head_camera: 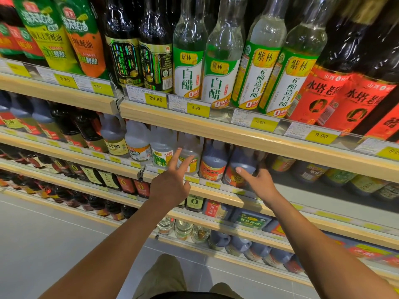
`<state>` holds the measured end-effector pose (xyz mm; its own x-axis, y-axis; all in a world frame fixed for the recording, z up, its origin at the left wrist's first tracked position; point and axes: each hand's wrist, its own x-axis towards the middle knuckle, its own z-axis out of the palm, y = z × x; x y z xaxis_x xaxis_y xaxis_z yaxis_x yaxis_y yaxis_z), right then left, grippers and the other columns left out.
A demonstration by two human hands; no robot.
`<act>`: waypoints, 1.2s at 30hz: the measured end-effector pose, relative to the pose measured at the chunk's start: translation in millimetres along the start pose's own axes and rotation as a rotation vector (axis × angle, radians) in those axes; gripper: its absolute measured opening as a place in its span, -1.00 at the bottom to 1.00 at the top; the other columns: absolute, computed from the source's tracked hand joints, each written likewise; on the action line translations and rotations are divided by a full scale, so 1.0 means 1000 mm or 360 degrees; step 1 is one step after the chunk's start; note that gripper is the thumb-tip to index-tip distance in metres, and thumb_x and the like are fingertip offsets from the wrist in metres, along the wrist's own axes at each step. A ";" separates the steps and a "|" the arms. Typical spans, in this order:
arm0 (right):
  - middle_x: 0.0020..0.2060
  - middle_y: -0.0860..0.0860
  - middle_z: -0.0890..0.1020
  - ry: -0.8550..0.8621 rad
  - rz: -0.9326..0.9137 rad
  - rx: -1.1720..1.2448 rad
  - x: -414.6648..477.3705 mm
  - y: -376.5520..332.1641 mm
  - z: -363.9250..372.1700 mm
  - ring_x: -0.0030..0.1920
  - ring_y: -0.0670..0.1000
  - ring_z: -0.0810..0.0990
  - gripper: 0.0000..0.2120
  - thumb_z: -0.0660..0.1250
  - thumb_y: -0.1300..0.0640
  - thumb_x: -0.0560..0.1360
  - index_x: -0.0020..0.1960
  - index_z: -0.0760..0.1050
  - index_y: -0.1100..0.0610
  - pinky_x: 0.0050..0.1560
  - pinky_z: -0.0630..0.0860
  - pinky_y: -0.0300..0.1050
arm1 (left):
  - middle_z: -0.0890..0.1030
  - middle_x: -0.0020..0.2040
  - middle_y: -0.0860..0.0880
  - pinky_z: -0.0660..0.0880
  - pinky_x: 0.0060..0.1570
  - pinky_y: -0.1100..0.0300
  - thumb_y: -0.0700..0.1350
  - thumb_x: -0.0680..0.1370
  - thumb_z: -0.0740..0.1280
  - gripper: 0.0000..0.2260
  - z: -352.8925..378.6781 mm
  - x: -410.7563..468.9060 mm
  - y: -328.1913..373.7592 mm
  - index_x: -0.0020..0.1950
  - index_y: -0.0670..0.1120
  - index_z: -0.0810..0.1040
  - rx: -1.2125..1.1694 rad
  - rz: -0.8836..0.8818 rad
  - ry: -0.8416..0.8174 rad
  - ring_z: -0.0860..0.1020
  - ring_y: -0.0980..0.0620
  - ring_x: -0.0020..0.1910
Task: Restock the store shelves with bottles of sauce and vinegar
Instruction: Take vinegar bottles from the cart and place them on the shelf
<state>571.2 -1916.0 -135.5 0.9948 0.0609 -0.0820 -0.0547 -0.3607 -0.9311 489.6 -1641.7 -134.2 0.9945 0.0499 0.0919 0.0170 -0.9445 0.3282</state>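
pale wooden shelf edges (248,134) with yellow price tags run across in front of you. your left hand (170,182) reaches toward the second shelf with its fingers spread, empty, just in front of a clear plastic jug of white vinegar with a green and yellow label (190,155). your right hand (259,180) is open too, its fingertips (238,170) touching a dark plastic jug of vinegar with an orange label (239,167). beside it stands a second dark jug with an orange label (213,162). tall clear glass bottles of white vinegar (189,61) line the shelf above.
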 end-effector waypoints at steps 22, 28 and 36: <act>0.60 0.11 0.25 0.0104 -0.0635 -0.1626 -0.094 -0.049 -0.010 0.59 0.21 0.19 -0.13 -0.11 -0.51 0.54 0.66 0.08 0.02 0.56 0.02 0.28 | 0.16 0.68 -0.08 0.25 0.54 -0.19 0.17 0.51 0.41 -0.23 -0.059 -0.063 -0.019 0.66 0.12 0.17 0.0282 0.0111 0.0084 0.13 -0.17 0.65; 0.63 0.09 0.18 -0.0186 -0.0891 -0.1653 -0.105 -0.101 0.068 0.62 0.19 0.16 -0.14 -0.19 -0.50 0.56 0.65 0.12 0.03 0.55 0.15 0.33 | 0.11 0.69 -0.07 0.17 0.57 -0.25 0.20 0.55 0.33 -0.26 -0.097 -0.099 -0.087 0.67 0.14 0.12 0.0344 -0.0021 0.0174 0.04 -0.18 0.67; 0.65 0.05 0.09 -0.0489 -0.1047 -0.1472 -0.126 -0.177 0.252 0.64 0.14 0.05 -0.14 -0.15 -0.55 0.53 0.67 -0.06 -0.07 0.58 0.11 0.30 | -0.20 0.68 0.05 0.04 0.61 -0.23 0.31 0.62 0.23 -0.29 -0.174 -0.181 -0.238 0.68 0.21 -0.03 0.0265 -0.0280 0.0204 -0.19 -0.09 0.68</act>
<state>433.3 -1625.6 -50.0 0.7387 0.6636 0.1179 0.6709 -0.7070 -0.2238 287.3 -1369.1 -65.6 0.9538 0.2484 0.1690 0.2155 -0.9576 0.1912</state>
